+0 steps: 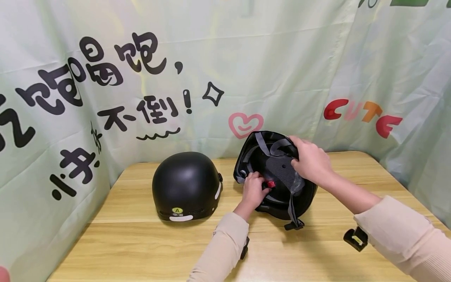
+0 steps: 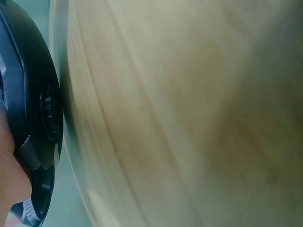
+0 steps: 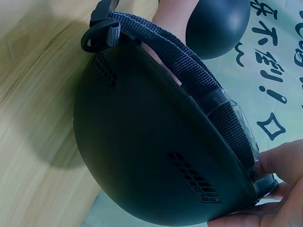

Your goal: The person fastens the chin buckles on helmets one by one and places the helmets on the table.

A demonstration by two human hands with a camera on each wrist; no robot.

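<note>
A black helmet [image 1: 243,156] is tipped up on the table, its hollow inside facing me. My right hand [image 1: 311,162] grips its upper right rim, thumb on the inner side; the right wrist view shows the fingers [image 3: 279,205] at the rim and the vented outer shell. Inside the helmet, my left hand [image 1: 253,190] has its finger and thumb around a small red piece [image 1: 270,184]; what it is attached to is hidden. A grey chin strap [image 1: 290,209] hangs over the lower rim, ending in a black buckle [image 1: 294,225]. Clear plastic lies against the lining [image 1: 278,168].
A second black helmet [image 1: 184,184] stands upright to the left, with a yellow sticker on its shell. The wooden table [image 1: 134,243] runs back to a printed curtain [image 1: 197,51] on the far and side edges.
</note>
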